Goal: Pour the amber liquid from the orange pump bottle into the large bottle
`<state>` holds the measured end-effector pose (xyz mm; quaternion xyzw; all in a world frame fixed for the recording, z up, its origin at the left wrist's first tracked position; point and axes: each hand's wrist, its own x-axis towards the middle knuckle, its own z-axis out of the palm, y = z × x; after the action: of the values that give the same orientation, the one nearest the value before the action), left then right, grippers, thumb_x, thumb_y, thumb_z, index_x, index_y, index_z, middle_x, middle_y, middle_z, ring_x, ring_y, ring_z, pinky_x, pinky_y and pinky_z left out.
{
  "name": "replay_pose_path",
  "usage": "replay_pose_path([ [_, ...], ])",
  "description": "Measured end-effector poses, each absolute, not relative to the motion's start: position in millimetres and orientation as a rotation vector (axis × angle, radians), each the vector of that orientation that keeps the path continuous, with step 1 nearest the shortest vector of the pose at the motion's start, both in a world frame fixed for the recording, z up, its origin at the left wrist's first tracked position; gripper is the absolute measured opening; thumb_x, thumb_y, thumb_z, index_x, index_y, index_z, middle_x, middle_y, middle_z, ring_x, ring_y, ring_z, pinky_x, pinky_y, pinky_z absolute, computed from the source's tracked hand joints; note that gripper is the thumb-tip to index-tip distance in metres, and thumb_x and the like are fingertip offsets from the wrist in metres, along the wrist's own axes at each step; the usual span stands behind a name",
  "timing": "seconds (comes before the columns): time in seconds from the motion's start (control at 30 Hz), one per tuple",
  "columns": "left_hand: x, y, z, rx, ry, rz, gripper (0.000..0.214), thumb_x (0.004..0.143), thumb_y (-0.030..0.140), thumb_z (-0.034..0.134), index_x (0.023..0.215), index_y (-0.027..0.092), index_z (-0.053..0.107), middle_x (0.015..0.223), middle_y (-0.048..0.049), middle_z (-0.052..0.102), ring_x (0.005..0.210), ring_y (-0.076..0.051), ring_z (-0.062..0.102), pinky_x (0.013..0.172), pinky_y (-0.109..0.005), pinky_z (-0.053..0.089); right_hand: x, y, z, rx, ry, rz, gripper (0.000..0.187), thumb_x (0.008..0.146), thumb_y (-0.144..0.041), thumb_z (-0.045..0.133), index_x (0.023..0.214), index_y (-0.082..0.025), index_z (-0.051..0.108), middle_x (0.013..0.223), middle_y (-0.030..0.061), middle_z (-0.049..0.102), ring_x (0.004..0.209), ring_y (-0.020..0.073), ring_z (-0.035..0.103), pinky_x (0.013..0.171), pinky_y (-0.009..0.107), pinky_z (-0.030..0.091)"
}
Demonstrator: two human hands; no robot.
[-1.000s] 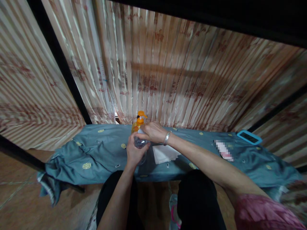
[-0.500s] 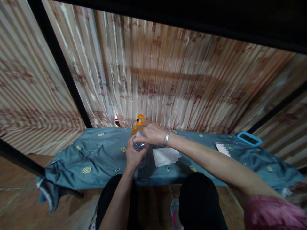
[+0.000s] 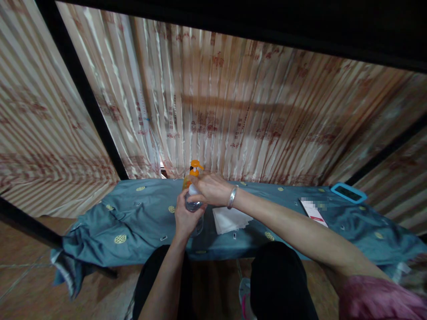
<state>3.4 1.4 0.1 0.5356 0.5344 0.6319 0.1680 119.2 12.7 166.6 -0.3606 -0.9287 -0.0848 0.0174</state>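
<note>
A clear plastic bottle [image 3: 193, 205] with a white top [image 3: 192, 190] is in front of me, left of the middle. My left hand [image 3: 184, 214] is wrapped round its body. From the right, my right hand [image 3: 215, 189] reaches across with its fingers closed on the white top; a silver bangle circles that wrist. Just behind both hands stands a bottle with an orange pump [image 3: 195, 165], its body largely covered by them. Beside the clear bottle, under the right wrist, a folded white cloth or tissue [image 3: 231, 220] lies flat.
A teal patterned cloth [image 3: 143, 222] covers the bench. At its right lie a blue-framed object [image 3: 348, 193] and a partly blurred white and red packet [image 3: 313, 211]. Curtains [image 3: 213, 115] hang behind; dark posts [image 3: 85, 93] and a dark beam [image 3: 253, 38] frame the space.
My right fingers have shifted a little on the white top, leaving more of it in view. My left hand keeps its hold on the bottle. The camera view has moved slightly.
</note>
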Motion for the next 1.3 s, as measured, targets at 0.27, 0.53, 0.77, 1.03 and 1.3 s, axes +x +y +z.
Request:
replay_pose_path([
  [0.27,3,1,-1,1.525,1.548,1.788,0.065,0.063,0.031,0.081,0.121,0.022,0.054,0.116,-0.0071,0.066,0.111,-0.025,0.064,0.098,-0.040,0.051,115,13,166,-1.140,-2.922,-0.245,0.029,0.098,-0.029,0.047,0.103,-0.010,0.068,0.103,0.0182,0.075,0.100,0.0305,0.071,0.081,0.038,0.052],
  [0.53,3,1,0,1.534,1.536,1.782,0.064,0.063,0.031,0.079,0.121,0.022,0.054,0.117,-0.0074,0.067,0.109,-0.026,0.065,0.097,-0.041,0.052,112,11,170,-1.170,-2.901,-0.202,0.046,0.097,-0.046,0.048,0.119,-0.008,0.063,0.109,0.0204,0.074,0.107,0.0345,0.069,0.083,0.039,0.052],
  [0.77,3,-1,0,1.542,1.538,1.777,0.065,0.063,0.032,0.081,0.122,0.022,0.054,0.117,-0.0077,0.066,0.110,-0.026,0.065,0.097,-0.040,0.052,115,16,170,-1.053,-2.964,-0.120,0.024,0.092,-0.019,0.054,0.112,-0.010,0.066,0.106,0.0158,0.076,0.104,0.0268,0.070,0.082,0.031,0.050],
  [1.03,2,1,-2,1.546,1.522,1.806,0.065,0.063,0.032,0.081,0.121,0.022,0.054,0.117,-0.0074,0.066,0.109,-0.025,0.065,0.096,-0.039,0.052,116,17,164,-1.095,-2.907,-0.122,0.044,0.095,-0.041,0.055,0.116,-0.004,0.063,0.107,0.0242,0.073,0.105,0.0366,0.069,0.082,0.038,0.052],
  [1.3,3,0,-1,1.538,1.522,1.783,0.065,0.063,0.032,0.081,0.122,0.022,0.054,0.114,-0.0063,0.067,0.109,-0.025,0.065,0.097,-0.040,0.052,119,24,166,-0.956,-2.967,-0.019,0.027,0.090,-0.017,0.059,0.114,-0.008,0.065,0.110,0.0182,0.074,0.107,0.0316,0.069,0.086,0.035,0.049],
])
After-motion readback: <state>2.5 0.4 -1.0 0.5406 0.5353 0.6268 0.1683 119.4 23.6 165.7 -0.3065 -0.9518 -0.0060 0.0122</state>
